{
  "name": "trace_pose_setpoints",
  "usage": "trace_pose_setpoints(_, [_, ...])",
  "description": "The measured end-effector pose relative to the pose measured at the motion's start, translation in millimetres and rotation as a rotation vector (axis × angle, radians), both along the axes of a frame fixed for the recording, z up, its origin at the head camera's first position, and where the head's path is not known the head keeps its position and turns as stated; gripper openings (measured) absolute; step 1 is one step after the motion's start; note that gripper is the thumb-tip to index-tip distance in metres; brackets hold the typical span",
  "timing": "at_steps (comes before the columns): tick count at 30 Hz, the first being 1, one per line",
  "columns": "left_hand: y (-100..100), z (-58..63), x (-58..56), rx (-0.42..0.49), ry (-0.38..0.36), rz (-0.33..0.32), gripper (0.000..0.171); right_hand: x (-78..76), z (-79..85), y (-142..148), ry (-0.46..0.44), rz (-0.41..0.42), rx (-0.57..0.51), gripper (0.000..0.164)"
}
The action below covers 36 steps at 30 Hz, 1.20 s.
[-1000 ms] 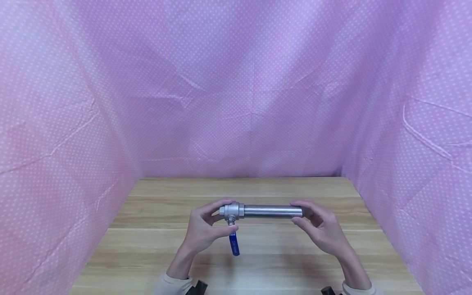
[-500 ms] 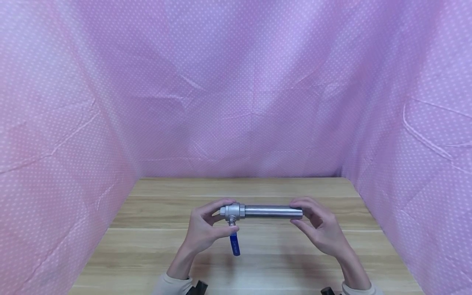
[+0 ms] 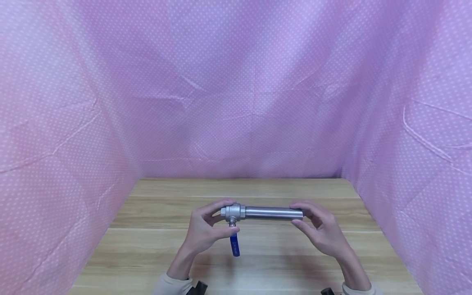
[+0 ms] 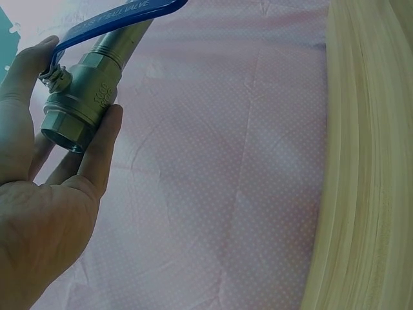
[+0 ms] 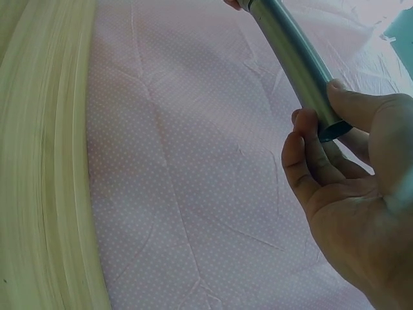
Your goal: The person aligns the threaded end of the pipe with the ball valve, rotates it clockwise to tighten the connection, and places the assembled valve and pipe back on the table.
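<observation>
Gripping the metal valve point(image 3: 232, 212) between fingers and thumb, the person's left hand point(image 3: 203, 230) has its thumb against the blue lever point(image 3: 234, 246), while the right hand point(image 3: 326, 231) pinches the far end of the attached pipe point(image 3: 271, 212), all held above the table point(image 3: 265, 268). Seen from the left wrist, "BALL VALVE" shows on the lever, too small to read from the head; the right wrist shows the pipe's dark round end.

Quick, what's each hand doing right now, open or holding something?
Left hand: holding the ball valve.
Right hand: holding the metal tube near its free end.
</observation>
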<state>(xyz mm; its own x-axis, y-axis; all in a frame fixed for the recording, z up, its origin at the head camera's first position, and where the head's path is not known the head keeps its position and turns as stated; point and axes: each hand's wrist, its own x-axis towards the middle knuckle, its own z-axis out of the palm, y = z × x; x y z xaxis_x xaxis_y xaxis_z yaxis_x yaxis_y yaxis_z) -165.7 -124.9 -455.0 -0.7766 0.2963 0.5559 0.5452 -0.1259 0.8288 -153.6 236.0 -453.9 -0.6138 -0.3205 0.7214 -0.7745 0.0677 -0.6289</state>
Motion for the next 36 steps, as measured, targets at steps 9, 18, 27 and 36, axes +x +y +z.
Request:
trace_pose_setpoints(9, [0.1, -1.2, 0.3, -0.002, 0.01, 0.007, 0.064, 2.5, 1.6, 1.0, -0.06, -0.095, 0.07, 0.05])
trace_pose_setpoints(18, [-0.4, -1.8, 0.7, -0.004, 0.014, 0.017, 0.065, -3.8, 2.0, -2.0, -0.005, 0.143, -0.085, 0.062])
trace_pose_setpoints(27, [-0.2, -0.9, 1.3, -0.01, 0.007, 0.023, 0.065, -3.0, 3.3, -2.5, 0.013, 0.124, -0.084, 0.061])
trace_pose_setpoints(36, [-0.4, 0.0, 1.6, -0.022, 0.005, 0.024, 0.065, -2.7, 2.2, -1.9, 0.024, 0.095, -0.079, 0.058])
